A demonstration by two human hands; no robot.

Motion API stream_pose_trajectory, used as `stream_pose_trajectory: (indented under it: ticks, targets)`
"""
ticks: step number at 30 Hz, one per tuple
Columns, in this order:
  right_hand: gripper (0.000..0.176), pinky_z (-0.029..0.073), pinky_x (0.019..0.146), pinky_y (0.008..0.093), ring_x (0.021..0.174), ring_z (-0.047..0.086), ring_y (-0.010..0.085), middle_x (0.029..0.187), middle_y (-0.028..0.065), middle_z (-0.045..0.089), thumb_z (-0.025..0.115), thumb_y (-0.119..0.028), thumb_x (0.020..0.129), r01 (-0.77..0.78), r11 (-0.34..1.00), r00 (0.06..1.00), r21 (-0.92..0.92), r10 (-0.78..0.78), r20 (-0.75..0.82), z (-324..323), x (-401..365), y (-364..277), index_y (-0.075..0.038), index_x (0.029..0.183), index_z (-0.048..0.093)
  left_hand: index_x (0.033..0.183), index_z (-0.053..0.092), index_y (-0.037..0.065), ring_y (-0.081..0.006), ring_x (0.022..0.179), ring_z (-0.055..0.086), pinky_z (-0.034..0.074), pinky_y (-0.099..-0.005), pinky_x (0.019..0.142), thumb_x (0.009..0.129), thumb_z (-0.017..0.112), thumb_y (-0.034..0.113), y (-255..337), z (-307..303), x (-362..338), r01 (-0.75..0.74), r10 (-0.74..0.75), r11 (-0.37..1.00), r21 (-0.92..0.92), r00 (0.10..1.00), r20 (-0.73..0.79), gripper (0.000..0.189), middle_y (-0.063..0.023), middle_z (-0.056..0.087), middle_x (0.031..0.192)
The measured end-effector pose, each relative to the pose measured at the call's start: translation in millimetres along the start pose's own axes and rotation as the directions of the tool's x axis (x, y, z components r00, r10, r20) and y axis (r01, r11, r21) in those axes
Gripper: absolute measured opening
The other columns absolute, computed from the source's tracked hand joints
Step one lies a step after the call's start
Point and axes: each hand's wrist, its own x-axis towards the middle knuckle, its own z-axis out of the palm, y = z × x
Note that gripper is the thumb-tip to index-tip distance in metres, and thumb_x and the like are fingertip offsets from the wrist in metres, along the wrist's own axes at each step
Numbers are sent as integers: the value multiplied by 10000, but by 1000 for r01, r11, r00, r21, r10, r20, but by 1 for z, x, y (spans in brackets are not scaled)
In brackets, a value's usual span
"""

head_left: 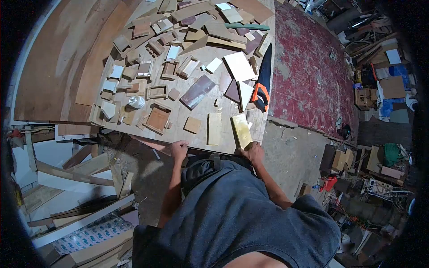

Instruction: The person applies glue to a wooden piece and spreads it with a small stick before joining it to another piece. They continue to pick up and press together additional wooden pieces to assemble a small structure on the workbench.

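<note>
My right hand is at the front edge of the table, its fingers closed at the near end of a pale yellow wooden board. Further left, my left hand is at the same table edge with its fingers curled together; whatever they may hold is too small to make out. Between the hands, a narrow strip of wood and a small square wooden piece lie flat. An open wooden box sits beyond my left hand.
A handsaw with an orange handle lies along the table's right edge. Several small wooden boxes and offcuts cover the table, with a clear jar among them. Scrap boards are piled on the floor at left.
</note>
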Motion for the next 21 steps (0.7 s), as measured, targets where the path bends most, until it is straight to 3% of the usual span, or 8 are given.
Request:
stream_pose_trajectory:
  ticks: [3, 6, 9, 13, 15, 16, 18, 21]
  targets:
    - [893, 547, 720, 461, 910, 660, 369, 1016, 202, 627, 695, -756, 629, 31, 999, 999, -32, -32, -5, -2, 10, -12, 17, 1055, 558, 818, 707, -19, -198, 625, 661, 509, -329, 601, 797, 690, 57, 16, -8, -20, 113, -113, 987, -111, 994, 9, 80, -126, 703, 717]
    - [897, 549, 697, 460, 867, 671, 381, 988, 203, 641, 659, -784, 639, 75, 997, 996, -27, -77, -45, -1, 27, -21, 16, 1037, 582, 817, 698, -39, -141, 634, 652, 508, -311, 575, 814, 685, 78, 30, -11, -16, 87, -90, 995, -55, 994, -63, 118, -109, 708, 736]
    - [866, 548, 664, 454, 821, 686, 352, 902, 195, 671, 591, -810, 677, 64, 997, 992, -37, -59, 107, -14, 44, -32, 16, 931, 634, 809, 698, -32, -149, 708, 663, 516, -302, 633, 833, 666, 81, 45, -7, 6, 138, -142, 963, -231, 990, -3, 121, -125, 706, 753]
    - [792, 543, 688, 455, 834, 683, 349, 921, 204, 675, 589, -753, 730, 77, 993, 997, -92, -78, -12, -16, 45, -34, 7, 949, 638, 848, 671, -41, -192, 698, 654, 513, -320, 648, 849, 638, 82, 39, 15, 50, 122, -145, 880, -460, 989, -14, 127, -140, 687, 781]
    - [696, 532, 731, 466, 854, 674, 361, 930, 207, 673, 599, -669, 779, 38, 997, 998, 60, -35, -53, -17, 44, -33, -4, 982, 640, 943, 651, -43, -287, 783, 657, 516, -378, 749, 844, 619, 60, 63, 10, 68, -14, 5, 997, -81, 994, -112, 146, -185, 660, 861]
    - [696, 532, 731, 466, 854, 674, 361, 930, 207, 673, 599, -669, 779, 38, 998, 998, 56, -35, -52, -19, 44, -33, -4, 982, 640, 943, 651, -43, -287, 783, 657, 516, -378, 749, 844, 619, 60, 72, 10, 76, -12, 3, 996, -84, 994, -111, 146, -185, 660, 861]
    - [628, 527, 778, 462, 923, 669, 358, 936, 200, 692, 639, -566, 793, 17, 991, 1000, 130, -18, 5, -21, 41, -31, -1, 1067, 653, 1118, 622, -12, -329, 1035, 608, 489, -402, 880, 872, 521, -5, 90, 10, 94, -162, 220, 948, 273, 955, -197, 267, -223, 616, 1103]
    - [603, 529, 775, 449, 902, 676, 349, 893, 197, 701, 646, -535, 799, 0, 992, 1000, 126, -2, 20, -20, 33, -25, 7, 1064, 656, 1218, 560, -20, -356, 1180, 507, 427, -432, 982, 859, 535, 6, 115, 13, 133, -195, 228, 944, 267, 968, -101, 361, -235, 526, 1260]
